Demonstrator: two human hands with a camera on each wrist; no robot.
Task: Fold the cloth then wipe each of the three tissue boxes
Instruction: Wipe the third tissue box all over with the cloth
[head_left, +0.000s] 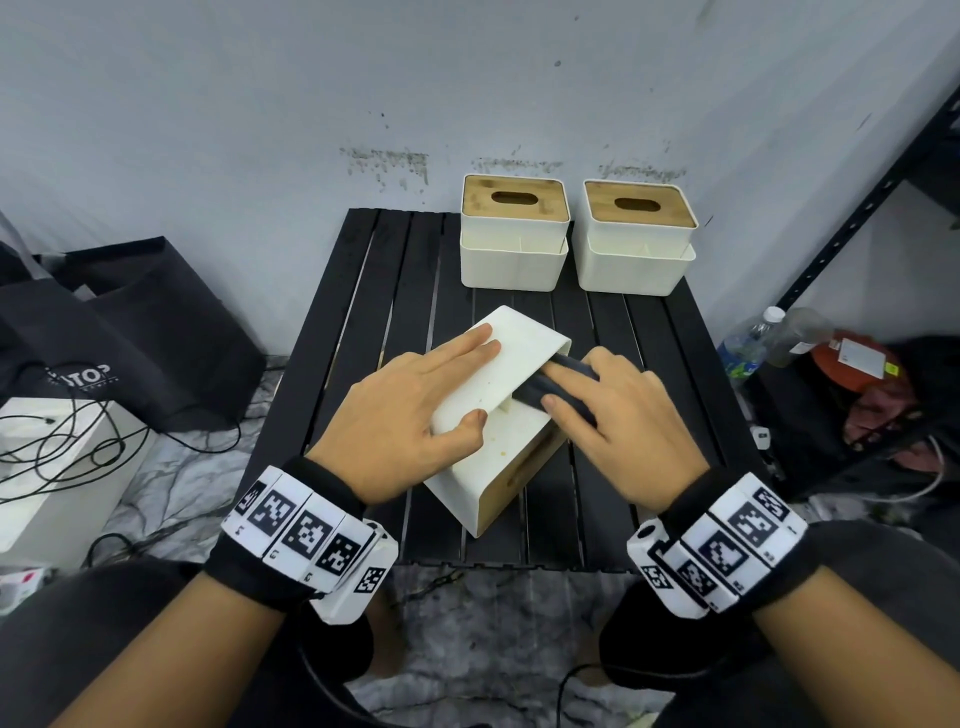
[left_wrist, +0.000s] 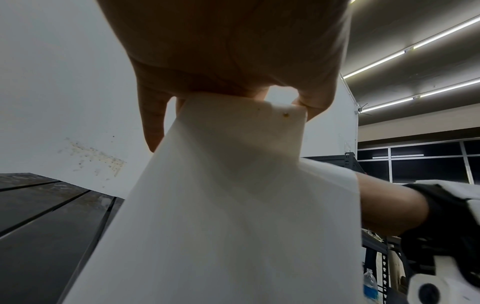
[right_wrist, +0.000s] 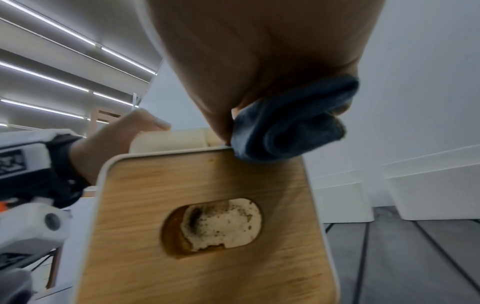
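Near tissue box (head_left: 496, 415) lies tipped on its side at the table's (head_left: 363, 322) centre, skewed diagonally; wooden lid (right_wrist: 207, 226) faces the near-right, white base faces up and toward the far-left corner; through the lid's oval slot (right_wrist: 211, 226) the right wrist view shows a pale, speckled inside (can't tell what it is).

Left hand (head_left: 415, 410) on top of the box; fingers (head_left: 475, 338) straight and close together, flat on the upward white face; thumb (head_left: 465, 423) bent over the near edge; left wrist view confirms palm down on the white wall, thumb hooked at its corner.

Right hand (head_left: 623, 415) at the box's right side, fingers curled round the cloth (head_left: 563, 389), thumb over it; cloth is dark blue-grey, bunched into a folded wad (right_wrist: 291, 123), pressed against the box's upper right edge where lid rim meets wall.

Other two tissue boxes (head_left: 514, 234) and (head_left: 638, 239) stand upright side by side along the table's far edge, right half, wooden lids up, against the wall; small gap between them; well apart from the tipped box.

Off the table: black bag (head_left: 130, 332) and white box with cables (head_left: 57, 457) at left; black shelf rack (head_left: 857, 234) at right with plastic bottle (head_left: 748, 343) on its lower level; both wrists carry marker-tagged bands (head_left: 306, 530).
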